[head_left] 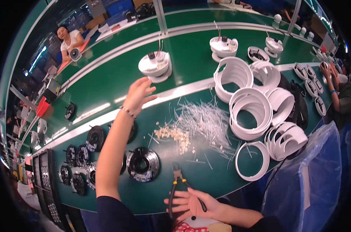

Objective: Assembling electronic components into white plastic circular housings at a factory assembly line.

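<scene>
The left hand (138, 94) reaches out over the green counter (117, 77), fingers spread and empty, its forearm hiding part of a black round ribbed part (143, 164). The right hand (191, 203) loosely grips black-handled cutting pliers (179, 185) at the near edge; the lower handle ends are covered.

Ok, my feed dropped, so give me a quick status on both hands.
Left hand raised open over the green belt, holding nothing. Right hand grips the cutting pliers at the table edge. Clear ties and small beige pieces lie between.
</scene>
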Motion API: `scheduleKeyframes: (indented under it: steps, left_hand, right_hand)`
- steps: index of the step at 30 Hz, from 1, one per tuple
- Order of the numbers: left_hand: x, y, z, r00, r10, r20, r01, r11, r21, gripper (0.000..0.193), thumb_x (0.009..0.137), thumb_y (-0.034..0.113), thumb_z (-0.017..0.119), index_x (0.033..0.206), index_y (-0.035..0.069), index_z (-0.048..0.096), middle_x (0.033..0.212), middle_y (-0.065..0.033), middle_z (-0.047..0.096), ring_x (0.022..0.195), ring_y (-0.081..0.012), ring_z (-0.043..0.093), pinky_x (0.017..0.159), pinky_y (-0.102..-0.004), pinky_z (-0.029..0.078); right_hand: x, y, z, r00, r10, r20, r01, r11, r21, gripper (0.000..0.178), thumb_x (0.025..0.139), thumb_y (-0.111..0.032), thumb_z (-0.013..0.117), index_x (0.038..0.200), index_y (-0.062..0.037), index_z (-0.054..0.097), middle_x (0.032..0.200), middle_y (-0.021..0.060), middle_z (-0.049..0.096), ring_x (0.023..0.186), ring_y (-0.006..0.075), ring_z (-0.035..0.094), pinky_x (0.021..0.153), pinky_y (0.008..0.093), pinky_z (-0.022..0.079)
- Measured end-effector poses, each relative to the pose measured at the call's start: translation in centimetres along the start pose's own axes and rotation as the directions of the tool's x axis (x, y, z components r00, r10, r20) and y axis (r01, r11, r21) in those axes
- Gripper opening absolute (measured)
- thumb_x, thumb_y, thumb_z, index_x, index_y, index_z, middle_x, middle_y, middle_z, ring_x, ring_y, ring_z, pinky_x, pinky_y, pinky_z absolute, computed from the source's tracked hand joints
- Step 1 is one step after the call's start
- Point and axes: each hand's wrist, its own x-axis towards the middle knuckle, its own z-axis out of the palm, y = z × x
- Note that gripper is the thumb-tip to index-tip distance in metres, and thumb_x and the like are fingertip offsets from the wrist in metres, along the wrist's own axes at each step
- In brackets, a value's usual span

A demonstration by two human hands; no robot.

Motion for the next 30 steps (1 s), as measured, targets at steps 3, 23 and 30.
scheduleKeyframes:
  steps: [3, 23, 30]
  left_hand:
    - [-6.5, 1.3, -1.3, 0.978, 0.184, 0.096, -0.206, 0.913, 0.353, 0.037, 0.083, 0.013, 0.051, 0.117, -0.001, 0.041, 0.112, -0.012, 0.051, 0.099, -0.0186, 0.052, 0.079, -0.0287, 0.046]
    - [-17.3, -3.3, -3.4, 0.884, 0.44, 0.156, -0.392, 0.52, 0.759, 0.026, 0.062, 0.001, 0.066, 0.087, 0.0, 0.057, 0.074, -0.0116, 0.054, 0.068, -0.0242, 0.055, 0.062, -0.027, 0.043]
    - [-17.1, -6.5, -4.2, 0.965, 0.199, -0.171, -0.206, 0.978, -0.022, 0.024, 0.078, -0.001, 0.056, 0.1, -0.001, 0.046, 0.093, -0.0063, 0.056, 0.078, -0.0105, 0.054, 0.072, -0.0227, 0.044]
  right_hand:
    - [-0.3, -0.1, 1.7, 0.957, -0.132, -0.258, 0.116, 0.99, -0.077, 0.048, 0.091, -0.038, 0.028, 0.124, -0.0038, 0.034, 0.13, 0.0119, 0.036, 0.114, 0.0281, 0.042, 0.087, 0.0423, 0.041]
    - [-10.0, -3.9, 2.6, 0.124, -0.891, 0.437, -0.732, -0.38, -0.565, 0.038, 0.057, -0.008, 0.071, 0.091, -0.0013, 0.056, 0.09, 0.0105, 0.056, 0.086, 0.0278, 0.05, 0.076, 0.035, 0.04]
    - [-9.3, -4.1, 1.5, 0.269, -0.866, 0.421, -0.707, -0.475, -0.525, 0.017, 0.055, -0.006, 0.072, 0.062, -0.0048, 0.057, 0.067, 0.0033, 0.053, 0.068, 0.0217, 0.048, 0.063, 0.032, 0.036]
